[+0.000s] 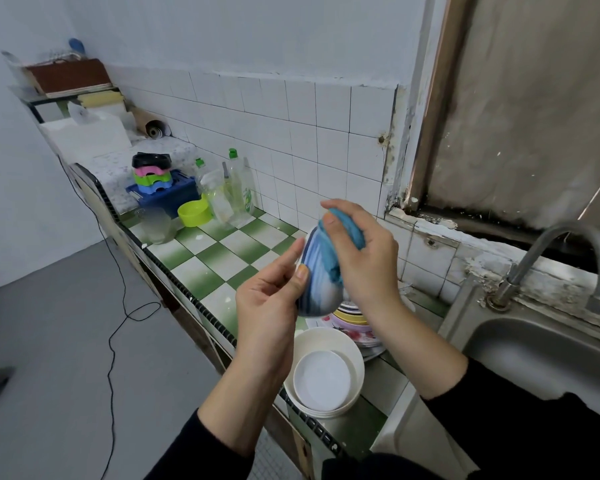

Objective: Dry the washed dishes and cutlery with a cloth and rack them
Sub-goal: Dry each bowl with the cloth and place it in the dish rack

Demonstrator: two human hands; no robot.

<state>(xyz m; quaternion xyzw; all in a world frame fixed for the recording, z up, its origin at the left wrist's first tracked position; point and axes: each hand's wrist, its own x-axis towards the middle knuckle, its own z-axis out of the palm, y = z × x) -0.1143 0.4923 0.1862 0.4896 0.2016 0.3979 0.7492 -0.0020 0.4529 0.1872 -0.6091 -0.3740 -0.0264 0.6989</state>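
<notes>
We're mid-dry: left hand (267, 306) grips the bowl (317, 289), right hand (364, 258) presses the bunched cloth (343, 230) on its outside. Next, prob. wipe inside, then carry to rack (174, 197), far left.

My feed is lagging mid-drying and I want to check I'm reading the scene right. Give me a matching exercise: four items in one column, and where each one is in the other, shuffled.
Items:
1. blue cloth
2. striped bowl
3. white bowl
4. lime-green bowl

Places:
A. beside the blue rack, far along the counter
B. held in the left hand
C. on the counter near its front edge, below both hands
D. gripped in the right hand, against the striped bowl

Pairs: 1-D, 2-B, 3-C, 4-A
</notes>
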